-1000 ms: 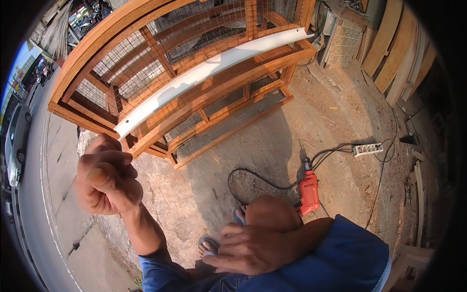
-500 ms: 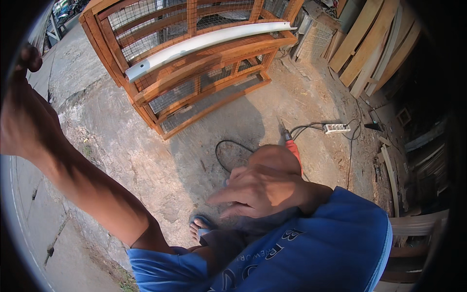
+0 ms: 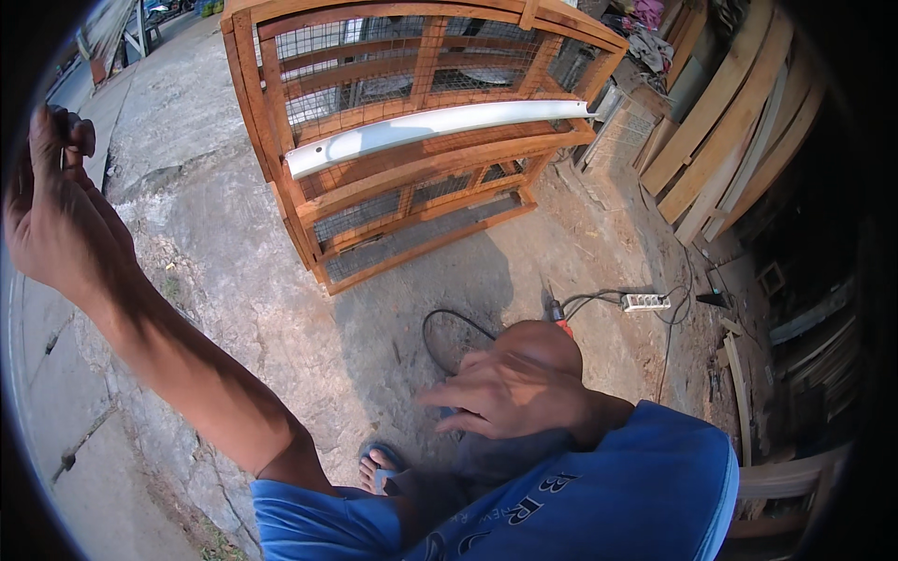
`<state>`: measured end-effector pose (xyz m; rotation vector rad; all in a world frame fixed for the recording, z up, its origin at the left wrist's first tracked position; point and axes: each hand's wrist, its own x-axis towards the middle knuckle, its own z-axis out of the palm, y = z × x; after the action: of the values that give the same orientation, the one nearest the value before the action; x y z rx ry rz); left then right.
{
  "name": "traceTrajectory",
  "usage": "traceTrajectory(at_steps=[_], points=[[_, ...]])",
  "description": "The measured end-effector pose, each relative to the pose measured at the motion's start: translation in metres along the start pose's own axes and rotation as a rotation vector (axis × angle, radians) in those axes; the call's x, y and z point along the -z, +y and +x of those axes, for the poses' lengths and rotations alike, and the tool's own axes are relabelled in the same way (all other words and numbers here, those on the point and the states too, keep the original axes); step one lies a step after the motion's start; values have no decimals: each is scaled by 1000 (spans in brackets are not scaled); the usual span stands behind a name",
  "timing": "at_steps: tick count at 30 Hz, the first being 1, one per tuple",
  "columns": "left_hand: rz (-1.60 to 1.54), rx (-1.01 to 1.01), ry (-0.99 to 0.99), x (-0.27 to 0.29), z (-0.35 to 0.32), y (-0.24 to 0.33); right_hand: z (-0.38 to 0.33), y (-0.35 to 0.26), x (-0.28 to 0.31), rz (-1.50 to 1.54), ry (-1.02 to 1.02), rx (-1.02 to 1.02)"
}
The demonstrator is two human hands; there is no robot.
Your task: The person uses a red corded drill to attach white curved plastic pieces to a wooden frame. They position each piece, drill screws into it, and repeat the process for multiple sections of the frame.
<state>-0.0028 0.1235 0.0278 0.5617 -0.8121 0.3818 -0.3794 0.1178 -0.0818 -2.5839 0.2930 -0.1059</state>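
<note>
My left hand [image 3: 65, 196] is raised at the far left, away from the cage, with its fingers curled in toward the thumb. Whatever they may hold is too dark to make out. Over my bent knee [image 3: 543, 348] lies my right hand [image 3: 510, 397], its fingers loosely stretched and nothing seen in them. Ahead stands an orange-brown wooden cage [image 3: 430, 56] with wire mesh panels. A long white channel strip [image 3: 440, 122] runs along its front ledge. Beyond the knee, a red power drill [image 3: 560, 316] with a long bit lies on the ground, partly hidden.
A white power strip [image 3: 645, 302] with black cords lies right of the drill, and a cord [image 3: 430, 327] loops near my knee. Long wooden boards [image 3: 720, 103] lean at the upper right. Scrap wood [image 3: 737, 374] lies along the right side of the concrete floor [image 3: 243, 309].
The view has shifted, so the cage sits lower and farther right. My left hand's curled fingers now show more fully. My right hand stays over the knee, which covers more of the drill.
</note>
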Motion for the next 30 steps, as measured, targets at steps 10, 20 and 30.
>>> traceTrajectory(at_steps=[10,20,30], points=[[357,360,-428,-30,-75,-54,-2,14,9,159,36,32],[529,535,-424,-10,-74,-70,-6,16,19,321,58,158],[611,662,-714,-3,-74,-80,-9,10,20,290,77,146]])
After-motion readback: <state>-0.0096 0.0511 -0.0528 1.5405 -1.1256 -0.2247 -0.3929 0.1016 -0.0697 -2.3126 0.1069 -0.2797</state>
